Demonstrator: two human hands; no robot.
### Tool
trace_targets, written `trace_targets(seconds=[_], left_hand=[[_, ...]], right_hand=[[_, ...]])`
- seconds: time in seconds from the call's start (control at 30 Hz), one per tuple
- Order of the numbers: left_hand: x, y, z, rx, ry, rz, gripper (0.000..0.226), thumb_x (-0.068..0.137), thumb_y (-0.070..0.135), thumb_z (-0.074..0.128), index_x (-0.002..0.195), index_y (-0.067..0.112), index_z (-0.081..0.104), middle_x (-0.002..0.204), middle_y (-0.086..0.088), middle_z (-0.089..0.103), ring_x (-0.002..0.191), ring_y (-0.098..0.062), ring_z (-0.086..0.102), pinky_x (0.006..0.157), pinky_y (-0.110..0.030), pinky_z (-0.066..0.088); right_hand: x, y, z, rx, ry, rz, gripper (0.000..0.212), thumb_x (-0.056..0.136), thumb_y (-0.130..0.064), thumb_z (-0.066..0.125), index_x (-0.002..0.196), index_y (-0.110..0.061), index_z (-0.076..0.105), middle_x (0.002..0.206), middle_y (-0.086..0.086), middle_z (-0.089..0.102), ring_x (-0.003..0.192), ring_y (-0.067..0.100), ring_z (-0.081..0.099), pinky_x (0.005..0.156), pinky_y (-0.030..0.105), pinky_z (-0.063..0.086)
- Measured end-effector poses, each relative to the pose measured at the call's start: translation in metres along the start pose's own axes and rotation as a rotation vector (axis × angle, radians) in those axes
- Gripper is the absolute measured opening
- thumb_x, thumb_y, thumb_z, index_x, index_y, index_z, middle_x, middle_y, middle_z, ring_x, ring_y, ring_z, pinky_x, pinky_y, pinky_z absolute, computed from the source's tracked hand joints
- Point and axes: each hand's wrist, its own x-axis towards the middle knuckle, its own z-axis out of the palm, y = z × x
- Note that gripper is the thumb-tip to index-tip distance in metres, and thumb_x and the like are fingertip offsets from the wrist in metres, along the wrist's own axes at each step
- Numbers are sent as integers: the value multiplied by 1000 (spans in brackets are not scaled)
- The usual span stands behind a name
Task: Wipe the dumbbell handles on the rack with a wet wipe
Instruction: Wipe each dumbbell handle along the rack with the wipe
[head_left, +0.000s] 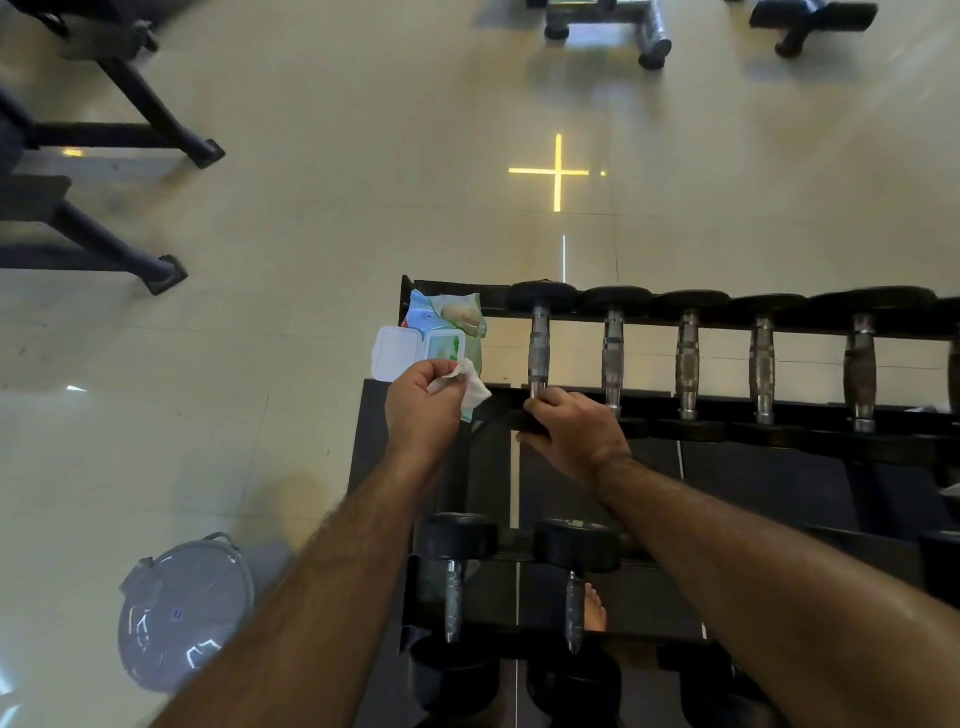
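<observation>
- My left hand (423, 410) pinches a white wet wipe (470, 387) between thumb and curled fingers, just in front of the wipe pack.
- My right hand (574, 431) is curled over the near black head of the leftmost dumbbell (539, 353) on the upper tier, fingertips at the near end of its handle.
- The two hands are close together but not touching, the wipe between them.
- That dumbbell's knurled metal handle is bare; the wipe is not on it.
- The wet wipe pack (449, 325) sits at the left end of the upper tier, its white flip lid (397, 353) swung open to the left.
- The black dumbbell rack (727, 410) runs off to the right, with a row of further dumbbells beside the first, handles all pointing away from me.
- Lower tier, nearer me: two more dumbbells, one with its handle at (453, 597).
- A bare foot (595, 608) shows through the rack.
- On the pale tiled floor (311, 260) to the left sits a grey lidded bin (184, 613).
- Dark bench frames (130, 104) stand at the far left.
</observation>
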Motion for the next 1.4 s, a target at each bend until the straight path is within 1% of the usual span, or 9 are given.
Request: trace_targets(seconds=[0.17, 0.23, 0.33, 0.7, 0.9, 1.03, 1.2, 1.3, 1.4], left_hand=[[12, 5, 14, 131, -39, 136, 22, 98, 30, 74, 116, 18, 73, 114, 1, 72, 111, -20, 68, 92, -40, 64], [18, 7, 24, 228, -43, 256, 24, 98, 31, 73, 117, 17, 75, 115, 1, 73, 113, -17, 67, 92, -33, 63], [30, 12, 47, 394, -13, 432, 28, 99, 24, 71, 126, 17, 76, 122, -2, 75, 115, -14, 66, 88, -3, 49], [63, -1, 119, 962, -115, 999, 17, 96, 5, 70, 112, 5, 75, 122, -11, 69, 111, -30, 63, 92, -40, 59], [65, 12, 110, 1385, -536, 1224, 29, 90, 17, 75, 119, 14, 73, 123, -4, 70, 116, -24, 58, 103, -38, 49], [84, 28, 115, 1346, -317, 1334, 34, 83, 1, 75, 117, 4, 74, 114, -10, 75, 102, -28, 65, 95, -39, 56], [69, 22, 129, 1594, -504, 1227, 16, 91, 18, 76, 106, 12, 76, 105, -6, 76, 103, -24, 63, 96, -40, 53], [44, 21, 123, 1583, -814, 913, 23, 90, 30, 79, 109, 19, 72, 95, 1, 66, 97, -17, 61, 88, -38, 57], [42, 39, 109, 1371, -785, 588, 23, 93, 25, 77, 115, 24, 71, 105, 3, 68, 97, -13, 65, 90, -36, 58]], right_hand=[[3, 28, -19, -85, 121, 140, 117, 74, -98, 53, 152, -12, 52, 148, 16, 56, 135, 36, 54, 116, 53, 44], [7, 40, -24, -20, 33, 356, 155, 60, -107, 52, 170, -7, 8, 176, 19, 11, 163, 39, 11, 133, 52, 17], [10, 50, -19, 84, -145, 478, 171, 49, -113, 46, 160, -14, -37, 172, 10, -37, 161, 30, -28, 135, 50, -1], [9, 49, -7, 235, -48, 453, 183, 37, -112, 58, 160, -17, -39, 171, 5, -40, 162, 27, -26, 135, 50, 3], [8, 51, -11, 247, -101, 442, 182, 38, -111, 59, 160, -17, -39, 169, 4, -43, 161, 26, -30, 135, 50, 2], [9, 52, -13, 249, -122, 446, 183, 36, -113, 56, 159, -16, -39, 170, 6, -42, 161, 27, -28, 135, 50, 2], [9, 51, -16, 257, -114, 458, 183, 35, -112, 57, 160, -17, -38, 171, 6, -40, 162, 26, -27, 135, 48, 0], [10, 52, -17, 268, -132, 452, 184, 37, -110, 61, 160, -16, -38, 171, 6, -40, 161, 25, -28, 135, 48, -1], [10, 52, -16, 251, -133, 455, 183, 38, -109, 62, 160, -15, -37, 171, 8, -39, 161, 27, -27, 135, 48, -1]])
